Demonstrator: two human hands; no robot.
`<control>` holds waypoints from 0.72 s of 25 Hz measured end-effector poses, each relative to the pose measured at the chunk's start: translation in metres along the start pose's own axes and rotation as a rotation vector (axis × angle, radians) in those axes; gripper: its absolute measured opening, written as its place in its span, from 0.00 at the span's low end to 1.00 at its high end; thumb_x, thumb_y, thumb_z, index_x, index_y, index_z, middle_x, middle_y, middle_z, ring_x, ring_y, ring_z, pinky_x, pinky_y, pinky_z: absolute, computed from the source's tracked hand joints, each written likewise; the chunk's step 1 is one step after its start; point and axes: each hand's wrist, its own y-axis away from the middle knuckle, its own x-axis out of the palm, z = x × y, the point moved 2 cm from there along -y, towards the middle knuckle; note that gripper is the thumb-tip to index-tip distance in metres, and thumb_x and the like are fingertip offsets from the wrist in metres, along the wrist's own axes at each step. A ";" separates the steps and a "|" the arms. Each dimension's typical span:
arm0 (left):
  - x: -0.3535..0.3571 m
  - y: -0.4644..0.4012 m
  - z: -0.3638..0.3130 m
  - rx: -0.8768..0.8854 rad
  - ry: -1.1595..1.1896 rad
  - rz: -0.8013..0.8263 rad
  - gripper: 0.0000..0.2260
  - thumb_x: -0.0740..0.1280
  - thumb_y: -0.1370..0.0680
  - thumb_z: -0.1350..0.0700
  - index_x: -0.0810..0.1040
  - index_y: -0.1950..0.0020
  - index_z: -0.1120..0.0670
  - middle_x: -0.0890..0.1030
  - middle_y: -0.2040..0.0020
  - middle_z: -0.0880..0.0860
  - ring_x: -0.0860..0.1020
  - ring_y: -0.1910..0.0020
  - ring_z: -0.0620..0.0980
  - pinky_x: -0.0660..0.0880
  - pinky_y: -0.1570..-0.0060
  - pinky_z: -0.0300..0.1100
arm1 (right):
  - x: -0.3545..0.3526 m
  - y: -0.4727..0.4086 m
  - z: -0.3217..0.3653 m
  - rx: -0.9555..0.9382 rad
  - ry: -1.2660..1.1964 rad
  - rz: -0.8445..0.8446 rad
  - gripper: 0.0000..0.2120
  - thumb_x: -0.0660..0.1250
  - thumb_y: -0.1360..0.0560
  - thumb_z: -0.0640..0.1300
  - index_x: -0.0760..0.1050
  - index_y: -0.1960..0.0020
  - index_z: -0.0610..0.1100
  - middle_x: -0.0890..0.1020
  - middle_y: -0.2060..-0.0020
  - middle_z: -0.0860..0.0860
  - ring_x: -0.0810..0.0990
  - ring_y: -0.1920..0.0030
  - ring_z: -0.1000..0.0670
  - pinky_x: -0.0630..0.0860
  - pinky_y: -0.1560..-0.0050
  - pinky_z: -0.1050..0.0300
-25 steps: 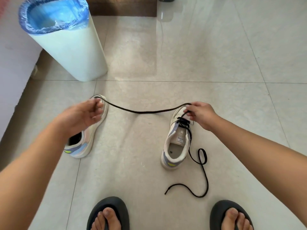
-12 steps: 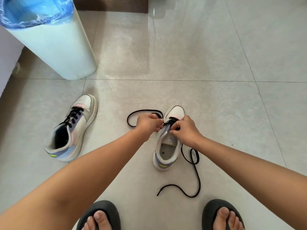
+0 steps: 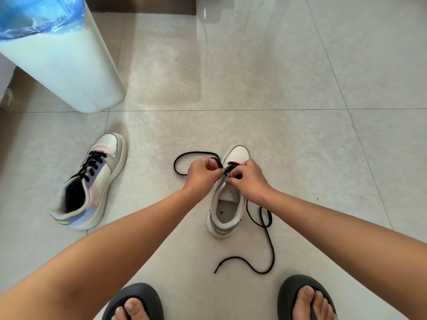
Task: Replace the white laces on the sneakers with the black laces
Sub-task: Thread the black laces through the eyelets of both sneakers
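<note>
Two white sneakers with pastel panels stand on the tile floor. The left sneaker (image 3: 90, 183) is laced in black and stands by itself. Over the eyelets of the right sneaker (image 3: 227, 202), both my hands meet. My left hand (image 3: 202, 173) pinches the black lace (image 3: 265, 229), whose left part loops on the floor beside the toe. My right hand (image 3: 250, 179) has its fingers curled on the lace at the tongue. The lace's other end trails along the floor to the right of the heel. No white laces are in view.
A white bin with a blue liner (image 3: 62, 65) stands at the back left, close to the left sneaker. My feet in dark slippers (image 3: 134, 303) are at the bottom edge. A dark wooden strip (image 3: 141, 4) runs along the top.
One second ago my left hand held the lace stretched far out to the left. It has come back to the right sneaker, the lace now lies slack in a loop, and both hands work at the eyelets.
</note>
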 end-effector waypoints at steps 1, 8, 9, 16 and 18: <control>0.000 0.000 -0.001 0.014 -0.025 -0.005 0.11 0.72 0.28 0.64 0.73 0.66 0.53 0.76 0.68 0.50 0.75 0.65 0.49 0.75 0.58 0.46 | 0.000 0.000 0.000 -0.001 -0.009 -0.002 0.08 0.71 0.27 0.45 0.81 0.50 0.42 0.67 0.51 0.51 0.69 0.42 0.50 0.61 0.49 0.68; -0.001 0.001 -0.003 0.038 -0.157 0.020 0.11 0.72 0.30 0.62 0.74 0.66 0.51 0.76 0.69 0.47 0.73 0.68 0.43 0.71 0.64 0.37 | 0.003 -0.001 0.001 -0.015 -0.041 0.000 0.06 0.71 0.27 0.43 0.81 0.52 0.42 0.68 0.51 0.51 0.69 0.42 0.49 0.63 0.46 0.66; -0.001 0.001 -0.003 0.024 -0.142 0.038 0.11 0.72 0.30 0.63 0.74 0.67 0.52 0.76 0.69 0.47 0.72 0.69 0.42 0.69 0.66 0.35 | 0.004 -0.001 0.002 -0.016 -0.048 0.006 0.05 0.71 0.27 0.43 0.81 0.53 0.43 0.68 0.51 0.51 0.69 0.42 0.49 0.64 0.45 0.65; 0.001 0.009 0.005 -0.053 -0.137 0.031 0.09 0.68 0.25 0.59 0.74 0.64 0.59 0.72 0.68 0.52 0.69 0.65 0.48 0.68 0.62 0.39 | 0.005 -0.003 0.005 -0.019 -0.027 0.003 0.05 0.70 0.27 0.43 0.80 0.54 0.42 0.68 0.51 0.51 0.69 0.42 0.50 0.64 0.46 0.65; 0.000 0.019 0.002 0.123 -0.331 0.024 0.09 0.64 0.23 0.57 0.75 0.63 0.58 0.72 0.67 0.49 0.69 0.64 0.48 0.64 0.66 0.32 | 0.004 -0.004 0.007 -0.029 0.032 0.022 0.06 0.68 0.25 0.42 0.80 0.53 0.41 0.69 0.48 0.49 0.69 0.41 0.48 0.66 0.43 0.62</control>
